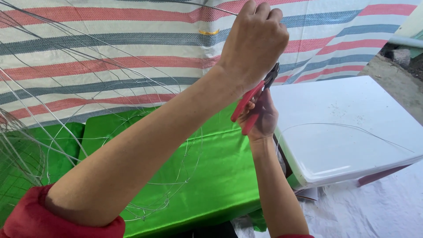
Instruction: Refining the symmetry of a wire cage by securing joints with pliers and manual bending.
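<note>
Above the green cloth (211, 176): left hand (253, 42) clenched around a thin wire (211, 7).
Just below that fist: right hand (261, 118) gripping red-handled pliers (255, 99) (jaws tucked behind the left wrist).
Over the cloth's left half: wire frame (145, 145).

We see both bare forearms raised, red sleeves pushed back to the elbows. The left hand (254, 42) is highest, closed in a fist with knuckles uppermost. The right hand (261, 118) sits just below it, fingers curled shut.
</note>
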